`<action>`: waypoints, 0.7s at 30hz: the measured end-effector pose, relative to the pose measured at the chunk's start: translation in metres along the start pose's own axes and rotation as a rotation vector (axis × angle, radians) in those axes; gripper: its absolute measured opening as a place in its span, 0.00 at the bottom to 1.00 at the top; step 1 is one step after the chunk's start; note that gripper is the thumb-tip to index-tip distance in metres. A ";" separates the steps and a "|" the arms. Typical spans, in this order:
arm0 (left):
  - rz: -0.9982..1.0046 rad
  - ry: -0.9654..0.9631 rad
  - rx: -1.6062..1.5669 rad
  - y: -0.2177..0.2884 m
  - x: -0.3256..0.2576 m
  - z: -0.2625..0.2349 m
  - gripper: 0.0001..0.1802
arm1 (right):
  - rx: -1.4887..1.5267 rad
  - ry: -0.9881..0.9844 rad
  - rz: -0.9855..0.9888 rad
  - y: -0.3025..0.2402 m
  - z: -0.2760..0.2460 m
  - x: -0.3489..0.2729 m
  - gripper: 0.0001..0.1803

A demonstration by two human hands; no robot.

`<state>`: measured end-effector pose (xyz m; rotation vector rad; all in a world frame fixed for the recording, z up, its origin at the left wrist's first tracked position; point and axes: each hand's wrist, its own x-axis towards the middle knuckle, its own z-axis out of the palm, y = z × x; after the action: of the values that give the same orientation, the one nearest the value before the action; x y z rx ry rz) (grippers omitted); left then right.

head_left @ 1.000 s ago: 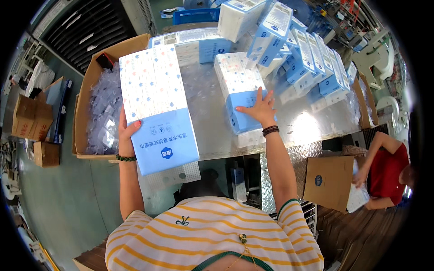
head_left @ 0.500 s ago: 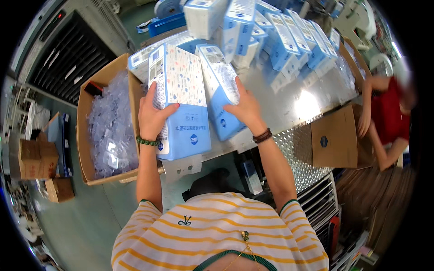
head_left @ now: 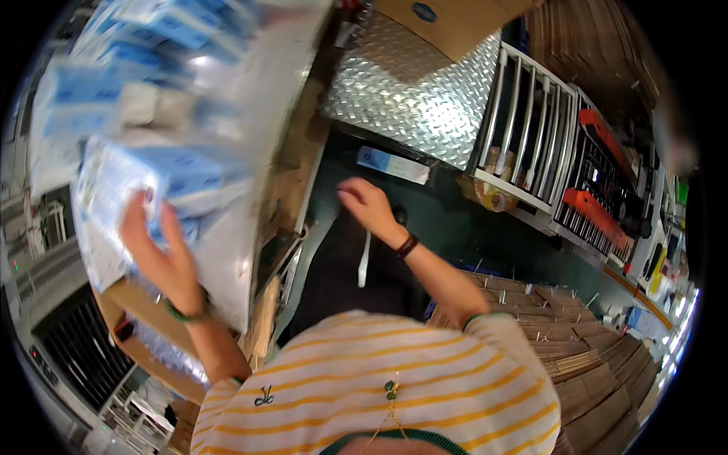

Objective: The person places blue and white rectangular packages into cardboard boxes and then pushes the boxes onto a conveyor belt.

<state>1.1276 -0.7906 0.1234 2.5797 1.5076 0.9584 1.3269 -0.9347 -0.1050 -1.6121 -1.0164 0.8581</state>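
Note:
My left hand point(head_left: 165, 258) is over the metal table, thumb and finger spread apart. Its fingertips overlap the near end of a blue-and-white soft pack point(head_left: 178, 178); blur hides whether they touch it. More blue-and-white packs point(head_left: 163, 26) stand farther along the table, smeared by motion. My right hand point(head_left: 371, 208) hangs in the air to the right of the table, above my dark trousers and the green floor. Its fingers are loosely curled together, with nothing visible in them.
An open cardboard box point(head_left: 144, 341) with clear plastic pieces stands at the lower left. Ahead are a diamond-plate metal surface point(head_left: 409, 106), a cardboard box point(head_left: 455, 23) and a barred metal rack point(head_left: 523, 129). Flattened cardboard point(head_left: 576, 341) is stacked at right.
My view has turned right. Both hands have come off the two packs they were gripping; the right has swung away from the table, while the left stays over it beside a pack.

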 end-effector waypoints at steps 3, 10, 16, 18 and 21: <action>0.160 -0.731 -0.560 0.087 -0.071 0.088 0.11 | -0.276 0.043 0.835 0.173 -0.023 -0.055 0.13; -0.095 -1.304 -0.668 0.040 -0.264 0.260 0.10 | -0.806 -0.034 0.340 0.400 -0.003 0.005 0.41; -0.225 -1.092 -0.527 -0.003 -0.281 0.338 0.10 | -0.949 -0.125 0.300 0.582 -0.042 0.047 0.44; -0.346 -1.050 -0.524 -0.015 -0.279 0.345 0.10 | -0.866 -0.144 0.250 0.553 -0.027 0.047 0.42; -0.602 -0.958 -0.618 -0.024 -0.282 0.344 0.14 | -0.640 -0.056 0.179 0.443 -0.033 0.034 0.45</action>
<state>1.1830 -0.9011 -0.3045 1.5658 1.2504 0.0351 1.4609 -0.9791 -0.5280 -2.2521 -1.2820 0.7342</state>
